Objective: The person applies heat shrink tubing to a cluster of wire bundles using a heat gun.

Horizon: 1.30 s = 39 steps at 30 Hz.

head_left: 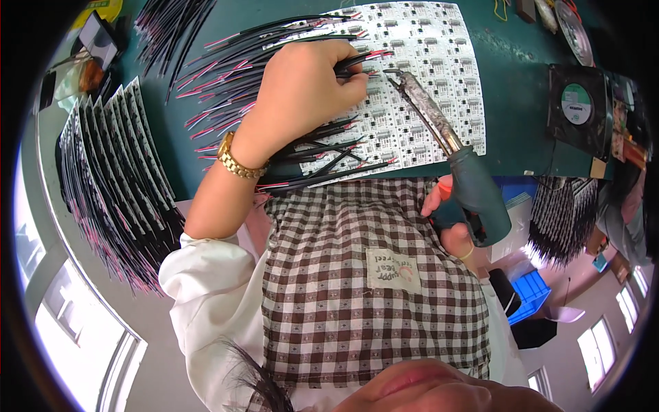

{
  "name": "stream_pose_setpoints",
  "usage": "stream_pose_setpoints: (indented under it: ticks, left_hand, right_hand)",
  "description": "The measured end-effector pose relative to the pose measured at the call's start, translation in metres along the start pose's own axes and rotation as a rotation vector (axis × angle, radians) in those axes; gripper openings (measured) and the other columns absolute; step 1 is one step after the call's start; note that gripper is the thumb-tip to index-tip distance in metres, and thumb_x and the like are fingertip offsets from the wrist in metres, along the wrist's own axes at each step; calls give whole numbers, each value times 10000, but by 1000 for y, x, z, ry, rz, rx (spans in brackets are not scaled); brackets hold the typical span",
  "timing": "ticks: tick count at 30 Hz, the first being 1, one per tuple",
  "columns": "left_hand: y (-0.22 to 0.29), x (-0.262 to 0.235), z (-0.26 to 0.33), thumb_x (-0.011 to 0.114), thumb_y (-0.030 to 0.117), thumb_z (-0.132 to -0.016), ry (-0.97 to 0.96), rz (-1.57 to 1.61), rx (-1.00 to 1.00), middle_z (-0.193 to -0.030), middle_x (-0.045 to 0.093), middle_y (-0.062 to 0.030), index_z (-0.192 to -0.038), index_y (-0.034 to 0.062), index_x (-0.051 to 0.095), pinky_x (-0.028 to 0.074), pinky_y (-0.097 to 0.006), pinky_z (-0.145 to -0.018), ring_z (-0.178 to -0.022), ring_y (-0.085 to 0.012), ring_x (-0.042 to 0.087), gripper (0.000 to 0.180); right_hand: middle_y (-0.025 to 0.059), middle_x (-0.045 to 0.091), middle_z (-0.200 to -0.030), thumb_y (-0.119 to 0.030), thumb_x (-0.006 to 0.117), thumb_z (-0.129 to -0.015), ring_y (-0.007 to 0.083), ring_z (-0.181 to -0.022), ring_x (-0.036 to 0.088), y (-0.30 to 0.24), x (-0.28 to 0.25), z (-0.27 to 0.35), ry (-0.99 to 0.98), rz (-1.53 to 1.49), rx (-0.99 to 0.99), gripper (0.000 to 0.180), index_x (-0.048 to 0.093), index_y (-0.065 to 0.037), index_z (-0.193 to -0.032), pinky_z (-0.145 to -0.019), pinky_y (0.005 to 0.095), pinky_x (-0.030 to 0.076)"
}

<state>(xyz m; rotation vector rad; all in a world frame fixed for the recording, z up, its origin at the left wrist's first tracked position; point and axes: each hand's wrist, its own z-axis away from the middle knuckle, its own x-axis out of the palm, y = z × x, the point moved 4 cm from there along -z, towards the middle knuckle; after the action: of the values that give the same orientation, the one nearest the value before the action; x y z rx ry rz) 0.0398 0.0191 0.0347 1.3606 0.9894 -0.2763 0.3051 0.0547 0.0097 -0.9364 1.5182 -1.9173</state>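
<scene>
A white panel of many small circuit boards (453, 89) lies on the green work surface. Black cables (233, 86) with bared red and white wire ends lie in rows across its left part. My left hand (309, 82), a gold watch on its wrist, pinches a black cable (371, 58) over the panel, its red wire end pointing right. My right hand (456, 240) is wrapped round the dark green handle of a soldering iron (480, 199); the handle hides part of the fingers. The iron's tip is above the boards, just right of my left fingertips.
A bundle of loose black cables (171, 31) lies at the far left. Several wired panels (117, 151) stand in a row at the left edge. To the right are a black fan-like box (580, 106), a round metal dish (573, 34), more hanging cables (563, 220) and a blue crate (530, 295).
</scene>
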Motion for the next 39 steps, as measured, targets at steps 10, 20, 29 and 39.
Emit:
stream_pose_setpoints:
  ticks: [10, 20, 29, 39]
  left_hand:
    - [1, 0, -4, 683, 163, -722, -139, -73, -61, -720, 666, -92, -870, -12, 659, 477, -249, -571, -571, -108, 594, 231]
    - [4, 0, -2, 680, 145, -722, -125, -108, -25, -717, 666, -89, -894, -1, 665, 493, -243, -584, -590, -110, 621, 227]
    - [4, -3, -4, 681, 199, -692, -37, -75, 46, -587, 609, -104, -783, 31, 666, 467, -321, -518, -491, -237, 578, 191]
    - [-1, -2, -7, 695, 137, -769, -306, 79, -193, -632, 599, 0, -835, -16, 635, 407, -199, -502, -546, -30, 509, 177]
  right_hand:
    - [59, 529, -823, -544, 646, -765, 133, -717, 502, 4, -1, 0, -2, -62, 89, 654, 495, -10, -1112, -630, 276, 417]
    - [65, 521, -806, -533, 583, -812, 146, -707, 482, 5, -1, -3, -88, 3, 29, 597, 507, 7, -1056, -641, 280, 401]
    - [69, 548, -803, -566, 580, -805, 144, -663, 490, 5, -7, 3, 9, -23, -48, 720, 447, 18, -1205, -609, 276, 395]
    - [73, 520, -809, -452, 545, -840, 161, -744, 474, 2, -3, 2, -129, 12, -17, 488, 522, 6, -1006, -668, 291, 382]
